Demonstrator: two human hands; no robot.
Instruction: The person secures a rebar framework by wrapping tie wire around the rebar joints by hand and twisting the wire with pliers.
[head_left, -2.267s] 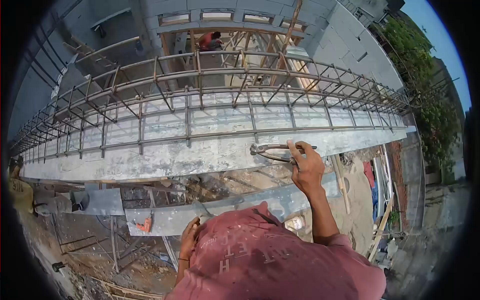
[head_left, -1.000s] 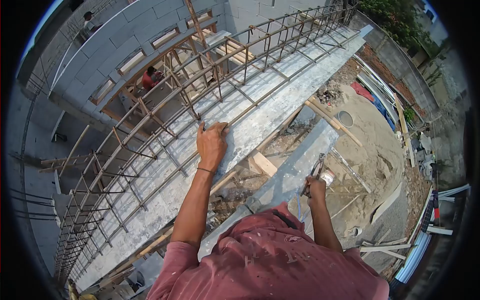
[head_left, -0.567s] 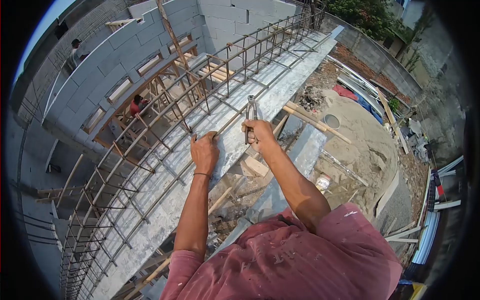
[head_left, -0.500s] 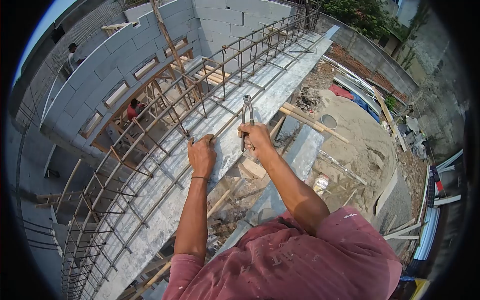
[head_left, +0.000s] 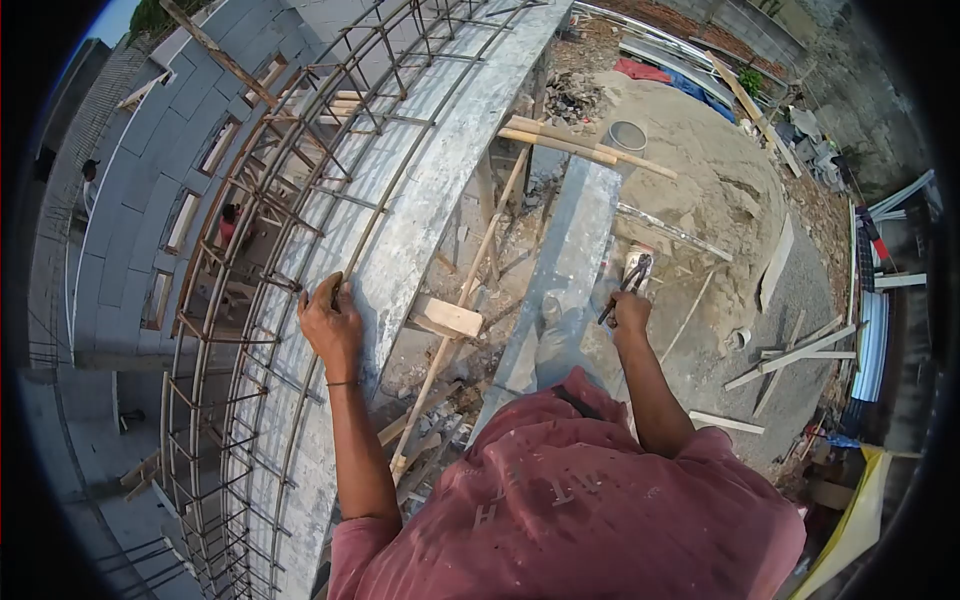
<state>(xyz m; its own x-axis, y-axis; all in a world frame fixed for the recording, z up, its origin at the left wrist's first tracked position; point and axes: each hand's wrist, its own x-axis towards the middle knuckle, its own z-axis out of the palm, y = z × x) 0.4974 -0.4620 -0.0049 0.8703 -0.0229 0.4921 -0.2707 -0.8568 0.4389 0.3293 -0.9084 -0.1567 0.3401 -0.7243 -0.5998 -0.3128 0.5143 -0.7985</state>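
Observation:
My left hand (head_left: 332, 328) is over the long outer steel reinforcing bar (head_left: 382, 205), its fingers curled round the bar. Part of the grip is hidden behind the hand. That bar runs along a pale, paint-smeared board (head_left: 425, 185), beside a cage of tied rebar (head_left: 225, 265). Out to the right, my right hand (head_left: 630, 315) is closed on the handles of a pair of pincers (head_left: 637, 272). The pincers' head points away from me, overlapping a white can far below in the view.
Below the board are a grey plank (head_left: 570, 225), bamboo poles (head_left: 560, 140), a short timber block (head_left: 447, 316) and rubble. A sand heap (head_left: 700, 170) with a bucket (head_left: 625, 137) lies right. Left is a block wall (head_left: 130, 240); a person in red (head_left: 228, 225) is below it.
My right hand has swung right and back with the pincers, away from the cage. My left hand appears further left along the bar. The whole view has turned to the right.

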